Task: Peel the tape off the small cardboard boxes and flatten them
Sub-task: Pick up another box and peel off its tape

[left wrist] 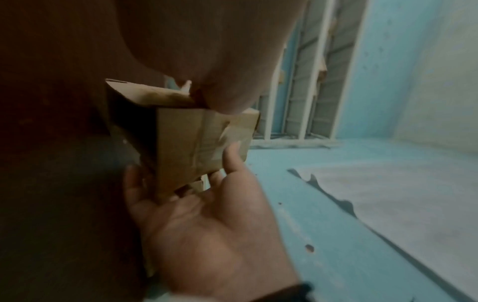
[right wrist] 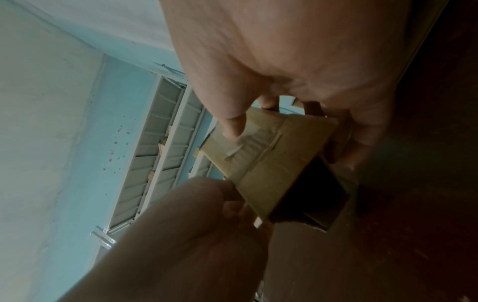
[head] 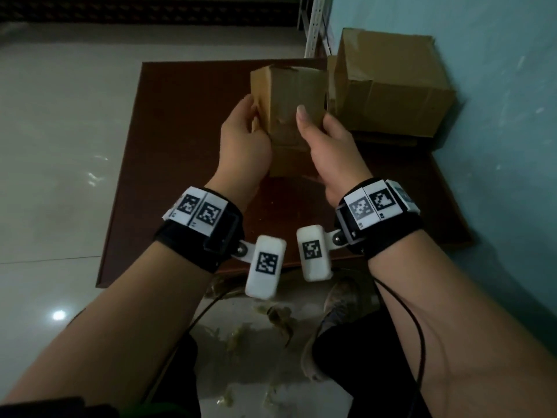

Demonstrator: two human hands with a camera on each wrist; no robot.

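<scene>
A small brown cardboard box [head: 286,116] is held upright in the air over the dark brown table [head: 180,146]. My left hand [head: 254,116] grips its left edge, fingers curled round the side. My right hand [head: 313,125] holds the right side, thumb flat on the front face and the other fingers behind. In the right wrist view that thumb presses on a strip of clear tape [right wrist: 248,147] running across the box [right wrist: 271,163]. The box's lower end is open and dark inside. The left wrist view shows the same box [left wrist: 181,147] and tape [left wrist: 212,143].
A larger taped cardboard box [head: 391,86] stands at the table's back right, close to the teal wall [head: 497,116]. A white metal shelf post [head: 313,25] rises behind it. Crumpled tape scraps [head: 271,315] and a shoe [head: 340,300] are on the tiled floor below.
</scene>
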